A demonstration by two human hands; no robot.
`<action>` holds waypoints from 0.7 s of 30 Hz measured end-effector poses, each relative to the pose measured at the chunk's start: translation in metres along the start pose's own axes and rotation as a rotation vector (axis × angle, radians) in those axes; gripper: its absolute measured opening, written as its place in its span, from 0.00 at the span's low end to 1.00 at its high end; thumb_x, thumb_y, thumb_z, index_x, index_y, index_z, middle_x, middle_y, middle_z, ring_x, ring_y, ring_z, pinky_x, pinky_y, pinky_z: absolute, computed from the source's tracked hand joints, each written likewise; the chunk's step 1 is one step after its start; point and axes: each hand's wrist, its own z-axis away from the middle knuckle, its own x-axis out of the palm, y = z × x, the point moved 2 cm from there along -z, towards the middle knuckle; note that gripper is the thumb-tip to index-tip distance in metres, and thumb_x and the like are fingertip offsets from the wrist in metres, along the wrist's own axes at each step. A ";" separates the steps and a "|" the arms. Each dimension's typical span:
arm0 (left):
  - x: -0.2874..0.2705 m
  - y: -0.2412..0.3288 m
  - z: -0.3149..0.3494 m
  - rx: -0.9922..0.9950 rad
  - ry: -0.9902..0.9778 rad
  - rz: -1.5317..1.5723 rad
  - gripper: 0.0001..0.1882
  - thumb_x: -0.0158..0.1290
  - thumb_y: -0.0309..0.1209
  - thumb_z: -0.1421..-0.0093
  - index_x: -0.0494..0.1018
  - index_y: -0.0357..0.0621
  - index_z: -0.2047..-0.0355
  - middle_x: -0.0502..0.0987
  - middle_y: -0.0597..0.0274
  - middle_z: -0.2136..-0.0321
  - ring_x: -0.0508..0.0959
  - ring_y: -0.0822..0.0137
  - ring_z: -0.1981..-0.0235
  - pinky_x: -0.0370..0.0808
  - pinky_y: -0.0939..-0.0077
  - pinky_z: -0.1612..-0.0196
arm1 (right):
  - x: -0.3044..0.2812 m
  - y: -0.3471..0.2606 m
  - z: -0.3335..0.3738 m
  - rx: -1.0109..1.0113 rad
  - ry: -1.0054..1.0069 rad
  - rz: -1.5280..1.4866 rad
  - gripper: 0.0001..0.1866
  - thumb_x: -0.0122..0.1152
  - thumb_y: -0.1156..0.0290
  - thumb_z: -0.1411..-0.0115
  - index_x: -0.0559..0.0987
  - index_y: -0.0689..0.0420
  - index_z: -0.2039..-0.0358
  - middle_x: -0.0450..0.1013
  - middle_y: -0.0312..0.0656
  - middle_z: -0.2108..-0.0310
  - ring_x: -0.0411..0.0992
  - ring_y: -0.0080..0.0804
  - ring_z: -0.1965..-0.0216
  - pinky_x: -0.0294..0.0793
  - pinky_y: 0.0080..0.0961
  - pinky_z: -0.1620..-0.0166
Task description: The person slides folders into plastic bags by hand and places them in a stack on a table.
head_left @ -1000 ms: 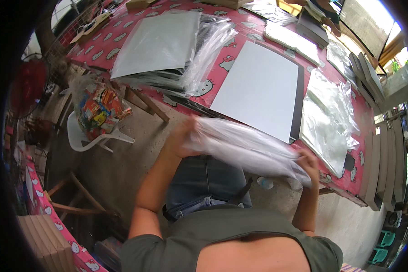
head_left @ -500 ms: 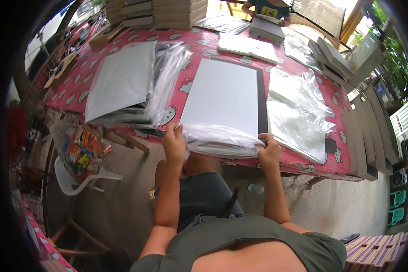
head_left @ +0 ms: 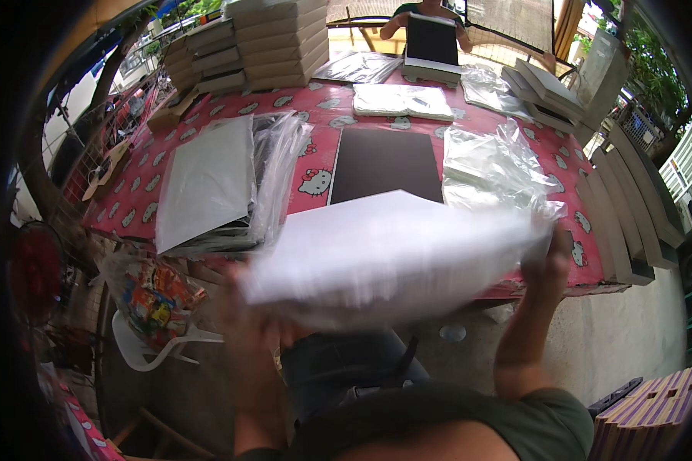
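Note:
A white sheet [head_left: 392, 238], partly in a clear plastic sleeve, is held up and tilted over the table's near edge, smeared by motion. At its left end, my left hand [head_left: 250, 307] grips it, the fingers blurred. My right hand [head_left: 550, 257] is closed on the opposite end, where loose plastic bunches up. Just beyond the sheet a dark board [head_left: 384, 161] lies flat on the pink patterned tablecloth [head_left: 307, 184]. To the left rests a stack of sleeved sheets [head_left: 211, 180]. On the right is a pile of clear plastic sleeves [head_left: 488, 165].
Tall stacks of boxes [head_left: 281, 46] stand at the far left. Across the table, a person [head_left: 430, 11] handles a dark-faced box [head_left: 432, 50]. A white packet [head_left: 404, 100] lies at the back middle. Grey-brown box pieces [head_left: 619, 207] lean along the right edge. A bag of colourful wrappers [head_left: 158, 296] sits on a white chair.
Both hands have lifted the white sheet off the dark board and tilted it, moving farther apart. More of the dark board shows. Across the table, the person has raised the dark-faced part.

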 end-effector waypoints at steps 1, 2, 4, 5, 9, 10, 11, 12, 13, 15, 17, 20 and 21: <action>-0.005 0.022 -0.028 0.031 -0.149 -0.121 0.21 0.48 0.22 0.47 0.59 0.37 0.52 0.69 0.53 0.67 0.73 0.68 0.82 0.68 0.84 0.91 | 0.024 -0.013 -0.034 0.063 0.126 0.183 0.18 0.59 0.65 0.49 0.73 0.68 0.64 0.72 0.40 0.75 0.68 0.24 0.76 0.68 0.21 0.72; 0.058 0.034 -0.070 0.149 0.205 -0.195 0.21 0.49 0.19 0.48 0.60 0.36 0.52 0.70 0.60 0.68 0.72 0.74 0.80 0.69 0.86 0.89 | 0.017 -0.009 -0.062 0.082 0.089 0.340 0.13 0.52 0.68 0.45 0.73 0.67 0.68 0.71 0.39 0.77 0.67 0.22 0.80 0.66 0.19 0.77; 0.050 0.050 -0.134 0.221 0.228 -0.342 0.21 0.51 0.22 0.48 0.64 0.38 0.52 0.69 0.67 0.71 0.69 0.81 0.80 0.64 0.88 0.89 | 0.046 -0.007 -0.109 0.006 0.088 0.414 0.11 0.58 0.67 0.48 0.76 0.64 0.72 0.70 0.34 0.78 0.65 0.18 0.80 0.62 0.15 0.80; 0.049 0.044 -0.153 0.311 0.209 -0.415 0.21 0.54 0.25 0.48 0.65 0.38 0.53 0.68 0.68 0.73 0.67 0.82 0.81 0.64 0.87 0.87 | 0.046 0.017 -0.126 0.067 0.119 0.316 0.11 0.61 0.65 0.51 0.79 0.62 0.74 0.71 0.35 0.82 0.65 0.17 0.82 0.64 0.16 0.79; -0.027 -0.036 -0.184 0.134 0.471 -0.514 0.22 0.57 0.29 0.50 0.67 0.37 0.55 0.69 0.66 0.72 0.69 0.78 0.76 0.67 0.85 0.76 | 0.041 0.159 -0.115 0.141 -0.097 0.283 0.11 0.64 0.64 0.52 0.79 0.60 0.76 0.72 0.38 0.70 0.69 0.23 0.67 0.67 0.19 0.65; -0.058 -0.053 -0.187 0.043 0.463 -0.535 0.22 0.58 0.30 0.50 0.67 0.36 0.56 0.69 0.63 0.69 0.70 0.76 0.72 0.69 0.83 0.70 | 0.044 0.187 -0.104 0.152 -0.118 0.271 0.18 0.63 0.64 0.52 0.75 0.62 0.64 0.68 0.43 0.59 0.68 0.27 0.62 0.67 0.21 0.62; -0.070 -0.055 -0.189 0.122 0.477 -0.620 0.22 0.58 0.29 0.50 0.66 0.36 0.56 0.68 0.62 0.66 0.69 0.74 0.67 0.68 0.82 0.66 | 0.059 0.191 -0.103 0.170 -0.081 0.111 0.23 0.63 0.64 0.52 0.70 0.63 0.58 0.65 0.44 0.56 0.67 0.28 0.61 0.67 0.22 0.60; -0.078 -0.054 -0.190 0.197 0.488 -0.703 0.22 0.57 0.29 0.50 0.65 0.36 0.55 0.67 0.60 0.63 0.68 0.72 0.63 0.67 0.80 0.62 | 0.073 0.186 -0.103 0.190 -0.042 -0.045 0.29 0.62 0.65 0.51 0.64 0.64 0.51 0.63 0.46 0.54 0.67 0.30 0.61 0.67 0.23 0.58; -0.078 -0.058 -0.189 0.257 0.485 -0.781 0.23 0.57 0.29 0.50 0.64 0.35 0.55 0.66 0.59 0.60 0.67 0.70 0.59 0.67 0.78 0.58 | 0.078 0.173 -0.121 0.114 0.015 0.067 0.33 0.62 0.66 0.51 0.59 0.64 0.49 0.62 0.46 0.53 0.67 0.29 0.61 0.67 0.22 0.58; -0.054 -0.046 -0.193 0.286 0.245 -0.504 0.23 0.57 0.28 0.50 0.62 0.36 0.55 0.63 0.58 0.56 0.64 0.70 0.54 0.64 0.76 0.54 | 0.099 0.129 -0.155 -0.113 0.117 0.032 0.33 0.61 0.70 0.51 0.57 0.63 0.48 0.62 0.45 0.54 0.66 0.26 0.61 0.66 0.20 0.58; -0.016 -0.029 -0.201 0.460 0.116 -0.485 0.25 0.56 0.25 0.50 0.59 0.37 0.53 0.64 0.59 0.56 0.65 0.69 0.55 0.64 0.78 0.54 | 0.103 0.102 -0.172 -0.247 0.118 -0.097 0.27 0.59 0.74 0.50 0.61 0.62 0.50 0.65 0.43 0.57 0.66 0.25 0.60 0.66 0.19 0.58; -0.004 -0.025 -0.212 0.323 0.114 -0.212 0.20 0.57 0.24 0.50 0.64 0.37 0.58 0.69 0.62 0.63 0.69 0.72 0.61 0.65 0.82 0.57 | 0.093 0.103 -0.189 -0.132 0.029 -0.075 0.19 0.57 0.77 0.49 0.67 0.62 0.55 0.68 0.41 0.61 0.66 0.23 0.60 0.67 0.18 0.58; -0.015 -0.031 -0.218 0.284 0.111 -0.273 0.17 0.57 0.25 0.50 0.66 0.37 0.60 0.70 0.64 0.66 0.70 0.74 0.64 0.65 0.83 0.59 | 0.089 0.119 -0.185 -0.062 0.038 -0.044 0.17 0.58 0.77 0.49 0.69 0.62 0.57 0.70 0.40 0.64 0.67 0.23 0.62 0.67 0.17 0.59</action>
